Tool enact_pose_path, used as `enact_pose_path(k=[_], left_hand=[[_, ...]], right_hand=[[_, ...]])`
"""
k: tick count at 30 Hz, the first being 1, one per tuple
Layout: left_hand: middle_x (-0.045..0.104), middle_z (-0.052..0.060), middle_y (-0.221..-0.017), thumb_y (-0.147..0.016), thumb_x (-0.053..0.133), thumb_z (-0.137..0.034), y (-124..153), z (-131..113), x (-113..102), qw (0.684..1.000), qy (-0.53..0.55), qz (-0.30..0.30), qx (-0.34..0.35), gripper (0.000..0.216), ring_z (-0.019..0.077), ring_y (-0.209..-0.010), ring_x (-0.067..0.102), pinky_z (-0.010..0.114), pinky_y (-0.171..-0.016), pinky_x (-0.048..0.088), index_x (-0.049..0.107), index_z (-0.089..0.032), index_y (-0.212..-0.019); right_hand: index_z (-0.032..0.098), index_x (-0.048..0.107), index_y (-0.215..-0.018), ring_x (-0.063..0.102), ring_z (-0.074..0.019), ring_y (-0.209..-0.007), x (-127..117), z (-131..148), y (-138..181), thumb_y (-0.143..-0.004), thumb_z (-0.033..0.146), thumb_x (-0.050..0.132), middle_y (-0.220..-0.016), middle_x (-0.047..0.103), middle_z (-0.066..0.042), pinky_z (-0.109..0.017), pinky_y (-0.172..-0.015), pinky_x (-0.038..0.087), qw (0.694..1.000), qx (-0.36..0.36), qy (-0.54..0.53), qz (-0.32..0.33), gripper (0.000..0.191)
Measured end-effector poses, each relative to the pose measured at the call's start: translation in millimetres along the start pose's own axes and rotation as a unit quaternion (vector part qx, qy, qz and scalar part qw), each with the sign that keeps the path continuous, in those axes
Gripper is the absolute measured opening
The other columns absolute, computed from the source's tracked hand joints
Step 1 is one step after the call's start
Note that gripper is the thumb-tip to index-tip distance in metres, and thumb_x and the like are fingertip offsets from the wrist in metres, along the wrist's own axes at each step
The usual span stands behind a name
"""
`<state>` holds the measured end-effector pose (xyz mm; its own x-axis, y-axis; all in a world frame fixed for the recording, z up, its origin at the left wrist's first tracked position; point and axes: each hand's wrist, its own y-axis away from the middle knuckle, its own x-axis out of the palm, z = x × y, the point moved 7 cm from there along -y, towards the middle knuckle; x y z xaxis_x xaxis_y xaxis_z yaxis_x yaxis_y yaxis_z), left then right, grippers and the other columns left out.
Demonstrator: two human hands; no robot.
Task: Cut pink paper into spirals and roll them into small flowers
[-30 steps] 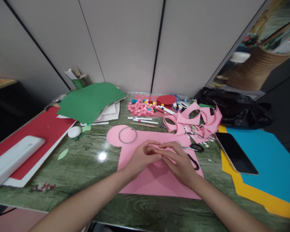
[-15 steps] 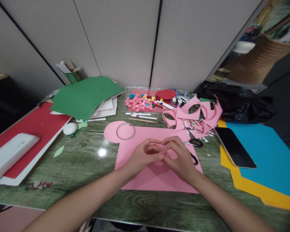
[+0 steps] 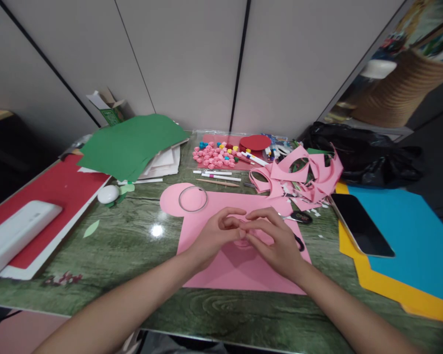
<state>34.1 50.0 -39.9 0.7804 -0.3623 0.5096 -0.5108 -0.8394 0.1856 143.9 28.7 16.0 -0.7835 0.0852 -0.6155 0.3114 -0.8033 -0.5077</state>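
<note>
Over a large pink paper sheet, my left hand and my right hand meet fingertip to fingertip. Both pinch a small curled piece of pink paper, mostly hidden behind the fingers. Up and left of my hands, a thin metal ring lies on a pink paper circle that overlaps the sheet's corner. Scissors with black handles rest by my right hand, partly covered by it.
Pink paper offcuts are heaped behind the scissors. Further back sits a clear tray with pink balls. A phone lies at right on blue paper. Green paper and a white device are at left.
My right fingers have shifted slightly and straightened over the pink piece, while my left hand keeps its pinch. The whole view has moved a little. Objects on the table stay in place.
</note>
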Motion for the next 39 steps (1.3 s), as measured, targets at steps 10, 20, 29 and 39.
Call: enact_pose_path(k=[10,20,29,39], left_hand=[[0.064,0.001,-0.078,-0.069,0.067,-0.015,1,-6,1,0.998,-0.056,-0.025,0.013,0.032,0.0111,-0.068,0.059,0.025,-0.065,0.046,0.056,-0.018,-0.099],[0.065,0.001,-0.077,-0.068,0.071,-0.015,2,2,6,1.0,-0.009,-0.014,-0.007,0.034,0.0104,-0.07,0.059,0.023,-0.066,0.047,0.056,-0.016,-0.099],[0.064,0.0,-0.074,-0.069,0.07,-0.017,3,0,3,1.0,-0.014,-0.013,-0.003,0.035,0.01,-0.062,0.059,0.025,-0.063,0.047,0.055,-0.017,-0.1],[0.06,-0.002,-0.065,-0.067,0.067,-0.012,-1,-9,4,0.997,-0.079,-0.013,0.008,0.033,0.0111,-0.06,0.06,0.023,-0.059,0.044,0.054,-0.016,-0.098]], right_hand=[[0.026,0.063,-0.098,0.052,-0.0207,-0.096,5,-7,3,-0.083,0.013,0.055,-0.099,0.058,-0.006,-0.038,-0.08,0.044,1.0,-0.001,0.017,0.01,0.021],[0.022,0.058,-0.074,0.052,-0.0209,-0.089,2,-9,2,-0.078,0.016,0.061,-0.089,0.056,-0.004,-0.038,-0.076,0.042,0.999,0.035,0.019,-0.023,0.008],[0.023,0.062,-0.077,0.055,-0.0202,-0.089,-2,-1,-1,-0.078,0.017,0.059,-0.09,0.056,-0.005,-0.036,-0.076,0.046,0.999,0.022,0.02,-0.016,0.007],[0.027,0.064,-0.102,0.054,-0.02,-0.096,8,-3,2,-0.084,0.014,0.053,-0.1,0.059,-0.006,-0.038,-0.08,0.045,0.999,-0.028,0.028,0.031,0.025]])
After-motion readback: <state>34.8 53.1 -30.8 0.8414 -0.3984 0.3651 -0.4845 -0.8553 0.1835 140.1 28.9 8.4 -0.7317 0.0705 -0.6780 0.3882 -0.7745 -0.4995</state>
